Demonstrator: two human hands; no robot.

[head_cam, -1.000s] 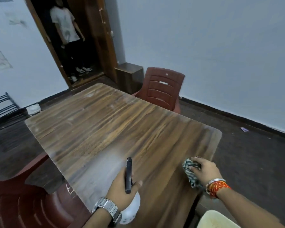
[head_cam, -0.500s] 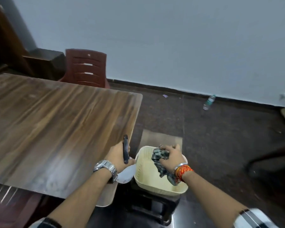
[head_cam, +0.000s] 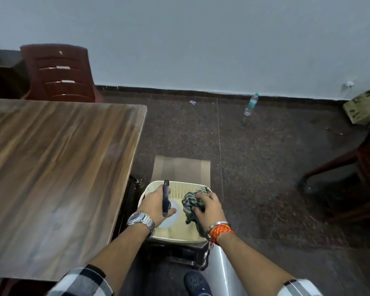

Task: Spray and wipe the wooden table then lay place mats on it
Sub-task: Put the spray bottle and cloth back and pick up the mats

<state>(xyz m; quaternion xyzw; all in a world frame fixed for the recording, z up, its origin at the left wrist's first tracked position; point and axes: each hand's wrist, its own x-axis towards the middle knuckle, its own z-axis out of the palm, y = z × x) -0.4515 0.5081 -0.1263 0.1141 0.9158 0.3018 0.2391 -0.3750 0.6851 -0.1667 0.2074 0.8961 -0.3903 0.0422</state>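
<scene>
The wooden table [head_cam: 51,167] fills the left of the head view, its top bare. To its right a cream perforated basket [head_cam: 185,188] sits on a dark stool. My left hand [head_cam: 155,205] is over the basket, gripping a white spray bottle [head_cam: 171,216] with a dark trigger head. My right hand [head_cam: 208,207] is beside it, holding a crumpled striped cloth [head_cam: 191,201] inside the basket. A beige place mat [head_cam: 183,169] lies just beyond the basket, partly hidden by it.
A maroon plastic chair [head_cam: 60,73] stands at the table's far side. Another dark chair [head_cam: 355,178] is at the right. A plastic water bottle [head_cam: 251,104] and a cardboard box [head_cam: 365,106] lie on the floor by the wall. My shoe [head_cam: 195,283] shows at the bottom.
My view has swung right, away from the table. Both hands moved off the tabletop and down into the basket, still holding the spray bottle and the cloth.
</scene>
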